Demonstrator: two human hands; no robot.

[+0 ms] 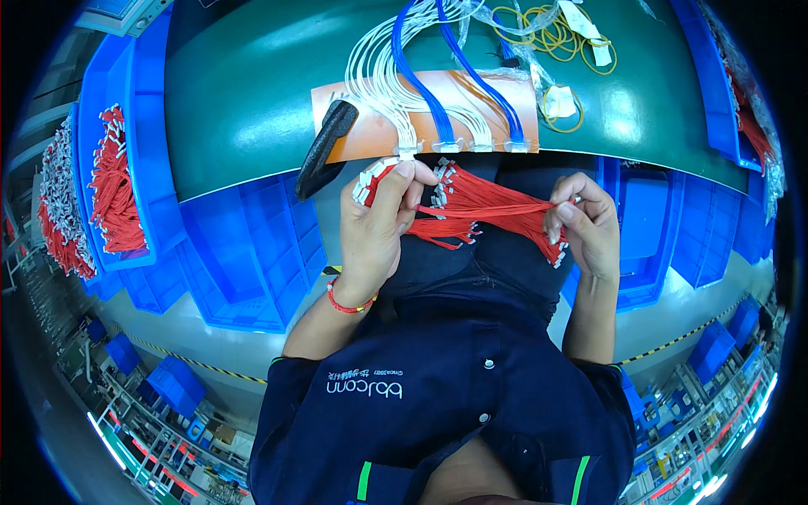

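My left hand point(374, 231) is closed on the white-connector ends of several red wires, just off the table's near edge. Its fingertips are by a white connector point(407, 155) at the end of a white cable bundle. From that hand a thin group of red wires point(497, 210) stretches across to my right hand point(591, 225), which pinches the far ends. Beneath them a larger bundle of red wires point(488, 192) with white connectors lies on my lap. An orange board point(370, 133) rests at the table edge, carrying white cables point(370, 71) and blue cables point(412, 71).
A black foam-like block point(326, 145) sticks out past the green table's point(252, 101) edge. Yellow cables point(539, 34) and plastic wrap lie at the back right. Blue bins point(151, 126) flank both sides; red wire bundles point(116, 185) fill the left one. More blue bins point(244, 252) stand below.
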